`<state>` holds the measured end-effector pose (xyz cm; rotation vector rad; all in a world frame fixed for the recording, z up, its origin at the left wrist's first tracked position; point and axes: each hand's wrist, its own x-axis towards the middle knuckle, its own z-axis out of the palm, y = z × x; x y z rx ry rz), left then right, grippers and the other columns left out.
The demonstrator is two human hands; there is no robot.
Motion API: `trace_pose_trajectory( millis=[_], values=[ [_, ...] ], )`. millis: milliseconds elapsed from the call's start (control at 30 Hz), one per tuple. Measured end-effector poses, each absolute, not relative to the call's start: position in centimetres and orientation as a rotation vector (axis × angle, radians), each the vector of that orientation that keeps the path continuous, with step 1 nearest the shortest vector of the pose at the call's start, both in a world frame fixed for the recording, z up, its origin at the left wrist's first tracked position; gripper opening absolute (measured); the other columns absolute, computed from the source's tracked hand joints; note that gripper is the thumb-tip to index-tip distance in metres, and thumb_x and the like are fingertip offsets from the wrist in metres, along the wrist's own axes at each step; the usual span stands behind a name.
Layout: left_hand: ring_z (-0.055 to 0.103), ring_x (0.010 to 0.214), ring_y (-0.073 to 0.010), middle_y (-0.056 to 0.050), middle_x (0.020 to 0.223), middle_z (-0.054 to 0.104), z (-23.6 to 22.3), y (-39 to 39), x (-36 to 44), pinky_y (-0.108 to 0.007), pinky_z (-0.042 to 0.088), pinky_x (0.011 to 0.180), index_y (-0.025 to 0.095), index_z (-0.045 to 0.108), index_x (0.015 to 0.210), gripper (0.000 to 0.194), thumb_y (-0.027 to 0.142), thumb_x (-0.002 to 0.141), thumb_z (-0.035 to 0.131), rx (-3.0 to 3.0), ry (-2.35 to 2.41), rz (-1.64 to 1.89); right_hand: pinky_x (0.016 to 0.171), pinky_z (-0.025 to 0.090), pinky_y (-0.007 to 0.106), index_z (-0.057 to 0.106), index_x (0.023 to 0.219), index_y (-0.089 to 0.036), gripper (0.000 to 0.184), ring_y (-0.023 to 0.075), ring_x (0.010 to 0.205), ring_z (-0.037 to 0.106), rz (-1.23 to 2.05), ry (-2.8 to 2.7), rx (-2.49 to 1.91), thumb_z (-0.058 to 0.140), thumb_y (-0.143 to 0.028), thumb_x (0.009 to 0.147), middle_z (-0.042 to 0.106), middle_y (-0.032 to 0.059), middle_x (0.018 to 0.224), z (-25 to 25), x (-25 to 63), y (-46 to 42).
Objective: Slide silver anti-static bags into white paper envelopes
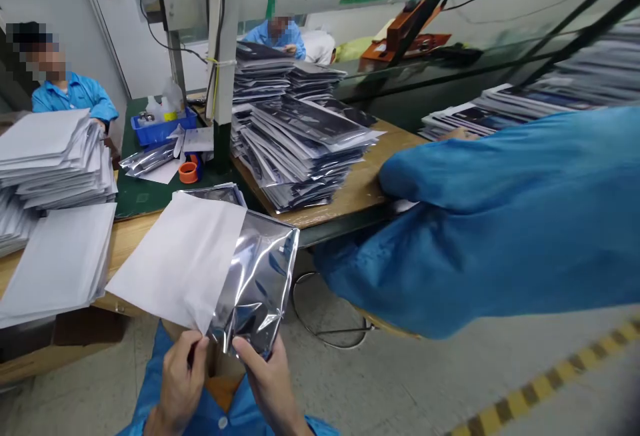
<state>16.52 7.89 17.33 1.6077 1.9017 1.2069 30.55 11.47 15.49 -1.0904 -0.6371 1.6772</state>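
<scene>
We pinch the silver bag (253,283) by its near edge, left hand (179,383) and right hand (270,383) both closed on it, a white sheet (183,259) half inside. It hangs just off the desk (350,199); the slick film could slip, or the sheet crease.

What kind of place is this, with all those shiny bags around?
Probably a factory packing line. Big stacks of silver bags and white sheets cover the workbenches, and people in matching blue coats sit at them. The left hand and right hand hold a bag with a sheet.
</scene>
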Motion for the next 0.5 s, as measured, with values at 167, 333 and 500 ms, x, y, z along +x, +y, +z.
trace_pose_trajectory(
  millis=[167,333,500],
  values=[
    [0.057,0.057,-0.0152,-0.001,0.064,0.062,16.4,6.5,15.4,-0.025,0.048,0.052,0.022,0.058,0.071,0.041,0.06,0.085,0.05,0.825,1.7,1.582,0.077,0.056,0.039,0.061,0.095,-0.023,0.049,0.0258,0.08,0.068,1.652,-0.693,-1.21,0.083,-0.047,0.059,0.075,0.0041,0.085,15.0,28.8,9.2],
    [0.064,0.106,-0.0242,-0.006,0.106,0.071,17.7,6.8,13.3,-0.033,0.058,0.078,0.022,0.063,0.106,0.04,0.054,0.084,0.052,0.074,1.49,1.734,0.089,0.055,0.046,0.061,0.107,-0.029,0.057,0.0316,0.095,0.069,1.825,-0.809,-1.098,0.082,-0.052,0.059,0.075,0.0044,0.1,13.2,27.1,4.7],
    [0.068,0.099,-0.0226,-0.006,0.11,0.071,17.4,4.3,10.2,-0.032,0.06,0.079,0.019,0.062,0.112,0.028,0.026,0.085,0.061,-0.135,1.506,1.675,0.103,0.046,0.046,0.074,0.095,-0.03,0.063,0.0396,0.109,0.062,2.065,-1.216,-0.929,0.094,-0.038,0.035,0.077,0.0026,0.099,11.1,30.2,4.2]
  ],
)
